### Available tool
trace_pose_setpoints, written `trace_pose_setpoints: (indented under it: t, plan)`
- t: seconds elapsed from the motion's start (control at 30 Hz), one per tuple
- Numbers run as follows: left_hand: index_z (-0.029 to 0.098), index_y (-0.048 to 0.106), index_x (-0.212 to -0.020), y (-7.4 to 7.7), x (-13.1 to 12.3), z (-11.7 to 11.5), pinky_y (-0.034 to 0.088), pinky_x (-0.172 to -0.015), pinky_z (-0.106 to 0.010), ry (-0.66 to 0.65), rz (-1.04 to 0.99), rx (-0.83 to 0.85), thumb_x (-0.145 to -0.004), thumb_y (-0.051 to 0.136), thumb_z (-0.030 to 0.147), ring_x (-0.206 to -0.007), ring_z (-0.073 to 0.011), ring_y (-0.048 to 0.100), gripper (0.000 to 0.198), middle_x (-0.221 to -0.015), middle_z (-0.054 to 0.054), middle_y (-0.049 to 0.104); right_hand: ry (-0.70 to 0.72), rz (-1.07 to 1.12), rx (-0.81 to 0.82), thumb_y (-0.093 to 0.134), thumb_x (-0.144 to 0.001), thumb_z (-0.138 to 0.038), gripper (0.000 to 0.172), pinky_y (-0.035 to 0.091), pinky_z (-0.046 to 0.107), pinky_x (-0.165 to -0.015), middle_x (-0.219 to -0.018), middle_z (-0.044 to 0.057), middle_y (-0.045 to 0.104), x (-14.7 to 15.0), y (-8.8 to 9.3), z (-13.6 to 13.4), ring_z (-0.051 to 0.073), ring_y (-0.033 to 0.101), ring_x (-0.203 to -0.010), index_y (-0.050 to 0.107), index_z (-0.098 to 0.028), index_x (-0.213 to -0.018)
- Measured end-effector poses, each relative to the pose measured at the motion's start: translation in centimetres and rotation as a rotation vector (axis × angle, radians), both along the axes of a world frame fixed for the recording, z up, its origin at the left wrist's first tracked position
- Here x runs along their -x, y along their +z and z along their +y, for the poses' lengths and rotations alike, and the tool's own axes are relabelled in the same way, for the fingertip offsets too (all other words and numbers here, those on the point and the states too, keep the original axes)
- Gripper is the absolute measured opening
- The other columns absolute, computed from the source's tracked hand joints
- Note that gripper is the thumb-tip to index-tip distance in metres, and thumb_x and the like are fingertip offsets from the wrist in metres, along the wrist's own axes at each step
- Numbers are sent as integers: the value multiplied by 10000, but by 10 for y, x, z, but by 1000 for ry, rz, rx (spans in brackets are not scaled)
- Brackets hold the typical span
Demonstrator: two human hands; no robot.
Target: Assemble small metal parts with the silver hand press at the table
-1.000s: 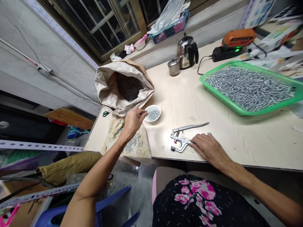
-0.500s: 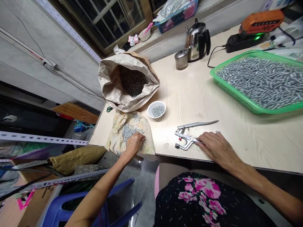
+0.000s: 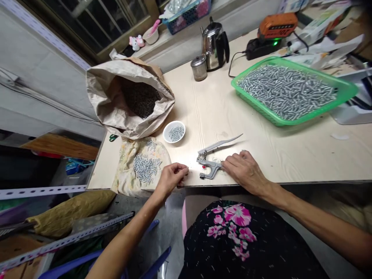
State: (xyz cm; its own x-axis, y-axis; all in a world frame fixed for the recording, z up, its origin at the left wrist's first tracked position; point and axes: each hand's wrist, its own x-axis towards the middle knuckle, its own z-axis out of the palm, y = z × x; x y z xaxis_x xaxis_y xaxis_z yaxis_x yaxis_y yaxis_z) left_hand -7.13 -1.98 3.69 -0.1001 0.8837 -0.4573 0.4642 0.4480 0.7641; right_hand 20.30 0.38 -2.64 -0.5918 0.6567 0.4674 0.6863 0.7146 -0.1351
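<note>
My left hand [image 3: 173, 176] is pinched just above the table's front edge, right of the cloth [image 3: 123, 166]. Whatever is between its fingertips is too small to make out. On that cloth lies a pile of small silver metal pins [image 3: 145, 167]. My right hand [image 3: 242, 169] is closed round the lower handle of silver snap pliers [image 3: 211, 164], which rest on the table with their jaws toward my left hand. The pliers' upper handle [image 3: 222, 143] stands apart from the lower one. Behind them is a white bowl [image 3: 165, 133] holding more pins.
An open paper sack [image 3: 101, 93] with dark contents stands at the left back. A green basket [image 3: 261, 111] full of metal pins occupies the right. Behind are a metal kettle [image 3: 213, 46], a lidded jar [image 3: 199, 68] and an orange battery on a charger [image 3: 277, 27].
My left hand has left the pin pile and moved right toward the pliers' jaws. My right hand keeps its hold on the pliers. The camera view has swung to the right.
</note>
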Motion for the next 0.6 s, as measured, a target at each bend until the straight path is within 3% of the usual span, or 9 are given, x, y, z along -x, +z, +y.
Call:
trace_pose_setpoints:
  t: [0.1, 0.23, 0.47, 0.6]
  plan:
    - [120, 643, -774, -10, -27, 2, 313, -377, -188, 44, -191, 118, -668, 758, 456, -390, -56, 410, 370, -522, 47, 533, -3, -3, -14, 431, -966, -90, 265, 275, 347, -755, -719, 14, 569, 0, 2, -1, 175, 438, -735, 579, -189, -769]
    - [118, 625, -741, -20, -40, 6, 221, -357, -185, 41, -268, 167, -632, 781, 502, -348, -37, 333, 429, -450, 73, 471, -17, -7, -10, 442, -961, -92, 268, 262, 346, -750, -705, 10, 560, 0, 3, 1, 172, 431, -736, 563, -190, -743]
    - [128, 600, -707, -21, -44, 17, 219, -349, -191, 12, -251, 205, -624, 800, 463, -334, -44, 339, 399, -421, 78, 455, -23, 10, 53, 460, -963, -122, 258, 241, 348, -737, -713, 13, 564, 1, 0, 3, 181, 416, -748, 556, -192, -734]
    - [131, 598, -694, -20, -46, 21, 236, -345, -188, -26, -190, 235, -686, 764, 387, -328, -47, 340, 305, -403, 76, 453, -22, 25, 112, 461, -950, -99, 239, 235, 348, -739, -734, 16, 568, 1, -1, 3, 184, 421, -764, 554, -192, -750]
